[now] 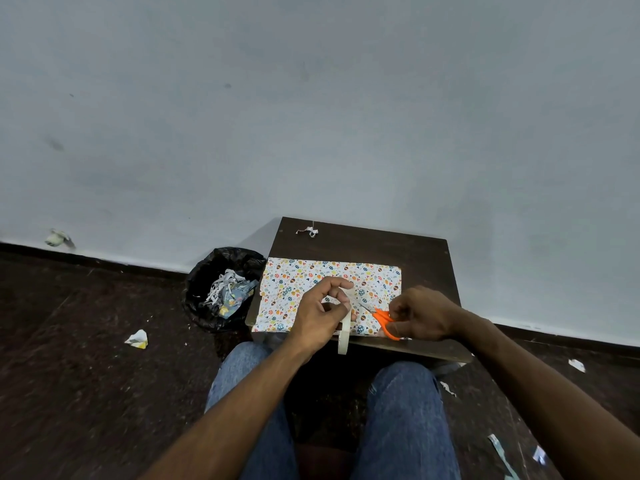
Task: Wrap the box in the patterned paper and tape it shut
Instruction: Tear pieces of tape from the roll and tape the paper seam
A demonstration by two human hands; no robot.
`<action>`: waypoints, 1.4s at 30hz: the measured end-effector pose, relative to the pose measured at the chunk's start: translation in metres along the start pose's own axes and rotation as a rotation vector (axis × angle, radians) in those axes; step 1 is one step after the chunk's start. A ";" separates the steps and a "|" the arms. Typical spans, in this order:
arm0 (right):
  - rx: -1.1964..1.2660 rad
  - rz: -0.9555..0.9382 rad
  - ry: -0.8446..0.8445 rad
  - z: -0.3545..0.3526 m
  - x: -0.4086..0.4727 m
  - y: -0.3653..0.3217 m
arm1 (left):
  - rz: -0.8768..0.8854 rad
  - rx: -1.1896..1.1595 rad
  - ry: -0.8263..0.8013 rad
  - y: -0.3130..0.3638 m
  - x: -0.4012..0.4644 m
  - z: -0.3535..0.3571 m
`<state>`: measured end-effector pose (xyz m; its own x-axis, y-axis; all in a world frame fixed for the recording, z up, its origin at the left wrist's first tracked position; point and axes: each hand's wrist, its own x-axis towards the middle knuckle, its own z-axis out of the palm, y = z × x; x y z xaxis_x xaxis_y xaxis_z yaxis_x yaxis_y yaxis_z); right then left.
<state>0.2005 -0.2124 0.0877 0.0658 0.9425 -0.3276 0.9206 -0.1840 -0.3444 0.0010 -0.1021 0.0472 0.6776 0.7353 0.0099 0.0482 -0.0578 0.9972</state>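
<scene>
Here the left hand [317, 311] pinches the tape [346, 327], the right hand [420, 315] grips scissors [381, 317] above the paper's [304, 271] near edge.

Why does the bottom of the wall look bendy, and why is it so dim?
In the head view, the wide-angle lens curves the dark skirting line; the light is soft and dim, with no glare on the grey wall. The small dark brown table, left hand and orange-handled scissors look sharp; far corners smear slightly.

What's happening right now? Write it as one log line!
left hand: holds tape | right hand: holds scissors, blades at tape strip | box: paper-covered, on table
</scene>
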 end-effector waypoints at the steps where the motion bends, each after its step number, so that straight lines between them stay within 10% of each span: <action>1: 0.000 0.007 -0.006 0.000 -0.001 -0.001 | -0.003 -0.008 0.011 0.000 0.000 0.000; 12: -0.026 0.373 0.090 0.035 -0.014 0.034 | -0.042 -0.040 0.060 0.000 0.000 -0.002; 18: 0.218 0.790 0.227 0.066 -0.020 0.065 | -0.054 -0.017 0.055 -0.001 0.000 -0.001; 27: 0.546 0.907 0.230 0.070 -0.007 0.056 | -0.037 -0.071 0.023 0.005 -0.005 0.002; 37: 0.923 0.084 0.284 0.042 -0.004 -0.020 | -0.125 -0.243 0.013 0.008 -0.003 0.011; 42: 0.837 -0.025 0.353 0.054 0.007 -0.048 | -0.053 -0.244 0.036 0.009 0.000 0.012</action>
<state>0.1357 -0.2119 0.0549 0.2904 0.9543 -0.0701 0.3519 -0.1746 -0.9196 0.0104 -0.1102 0.0555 0.6523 0.7566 -0.0448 -0.0988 0.1434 0.9847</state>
